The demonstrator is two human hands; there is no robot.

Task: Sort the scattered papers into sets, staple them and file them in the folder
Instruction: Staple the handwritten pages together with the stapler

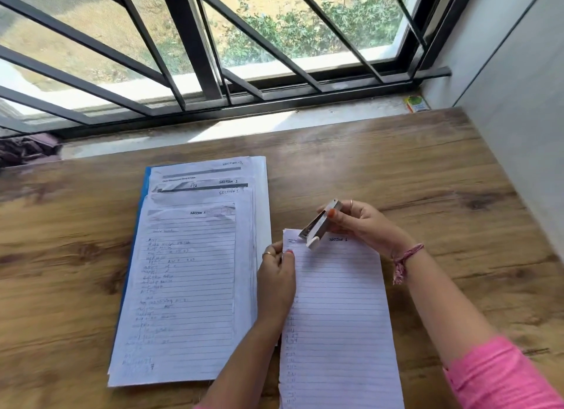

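Now, head view: the small silver metal stapler (319, 227), white-tipped, sits tilted over the lined white paper sheet's (335, 311) top-left corner, gripped by the right hand (363, 224); the left hand (276, 279) pinches that sheet's left edge on the wooden table (427, 170).

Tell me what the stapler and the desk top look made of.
Stapler, gripped by the right hand: apparently bright bare metal, glinting along its body, with a white tip that looks plastic. Desk top: wood-grain surface with knots, matte; solid wood or laminate, cannot tell.

Left grip (276, 279) pinches paper (337, 320); right grip (358, 222) clasps stapler (319, 224).
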